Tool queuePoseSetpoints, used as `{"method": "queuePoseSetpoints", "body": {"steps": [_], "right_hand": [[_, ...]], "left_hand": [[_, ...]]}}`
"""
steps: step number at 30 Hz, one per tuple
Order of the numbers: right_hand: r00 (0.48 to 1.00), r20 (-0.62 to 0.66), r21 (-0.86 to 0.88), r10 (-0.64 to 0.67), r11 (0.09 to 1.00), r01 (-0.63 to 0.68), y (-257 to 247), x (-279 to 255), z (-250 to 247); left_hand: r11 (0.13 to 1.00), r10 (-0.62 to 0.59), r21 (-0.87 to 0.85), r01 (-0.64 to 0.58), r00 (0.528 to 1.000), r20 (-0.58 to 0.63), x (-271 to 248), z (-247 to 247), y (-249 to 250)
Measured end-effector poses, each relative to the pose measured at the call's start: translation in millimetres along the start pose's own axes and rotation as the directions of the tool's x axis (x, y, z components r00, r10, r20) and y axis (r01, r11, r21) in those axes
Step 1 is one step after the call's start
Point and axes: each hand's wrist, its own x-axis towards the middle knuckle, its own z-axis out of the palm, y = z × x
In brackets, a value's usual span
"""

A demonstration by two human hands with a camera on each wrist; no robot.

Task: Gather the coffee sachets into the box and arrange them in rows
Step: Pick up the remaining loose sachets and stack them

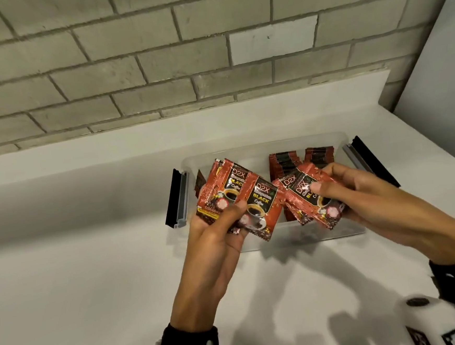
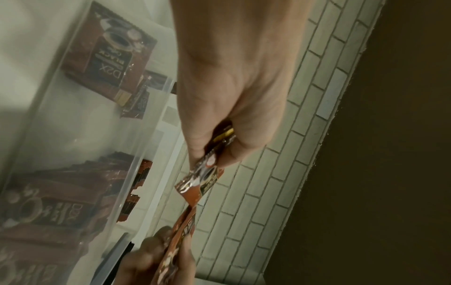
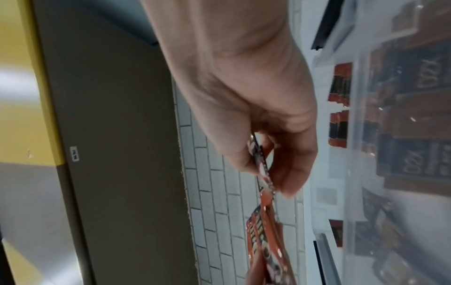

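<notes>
My left hand [image 1: 224, 218] grips a fan of red coffee sachets [image 1: 239, 196] above the left half of the clear plastic box [image 1: 321, 233]. My right hand [image 1: 339, 188] pinches another bunch of sachets [image 1: 310, 198] over the box's middle. Both bunches are seen edge-on in the wrist views, the left bunch [image 2: 207, 171] and the right bunch [image 3: 262, 173]. Rows of sachets [image 1: 301, 158] stand on edge at the back right of the box. One sachet [image 2: 109, 63] lies against the box's left wall.
The box sits on a white counter [image 1: 78, 265] against a grey brick wall [image 1: 158, 69]. Black clip handles stick out at its left end [image 1: 175, 198] and right end [image 1: 372, 161]. A white wall [image 1: 445, 87] closes the right side.
</notes>
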Motion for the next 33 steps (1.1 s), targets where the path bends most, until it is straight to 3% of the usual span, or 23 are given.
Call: {"method": "queuePoseSetpoints", "body": {"steps": [5,9,12,16,20,26,29,33], "right_hand": [[1.0,-0.019,0.346,-0.018,0.938,0.023,7,-7,15],[0.996,-0.065,0.494,-0.055,0.866,0.081,11,-11,23],[0.994,-0.091,0.495,-0.053,0.864,0.091,13,-11,27],[0.996,-0.089,0.324,-0.005,0.945,0.034,22,-10,40],[0.996,-0.089,0.289,-0.02,0.956,0.045,22,-8,49],[0.994,-0.108,0.309,-0.018,0.95,0.051,20,-2,47],[0.988,-0.15,0.413,0.037,0.91,0.029,18,2,40],[0.989,-0.122,0.543,0.078,0.84,0.001,16,3,36]], "left_hand": [[0.99,0.114,-0.081,-0.115,0.993,-0.021,3,4,-8],[0.976,0.176,-0.115,-0.182,0.982,-0.062,4,6,-10],[0.965,0.198,-0.154,-0.211,0.975,-0.097,7,6,-12],[0.96,0.169,-0.213,-0.179,0.983,-0.067,6,9,-21],[0.966,0.154,-0.2,-0.161,0.987,-0.05,5,14,-26],[0.966,0.123,-0.234,-0.114,0.992,0.025,3,14,-25],[0.955,0.062,-0.291,-0.058,0.998,0.004,2,13,-23],[0.961,0.099,-0.259,-0.101,0.995,-0.023,3,14,-23]]}}
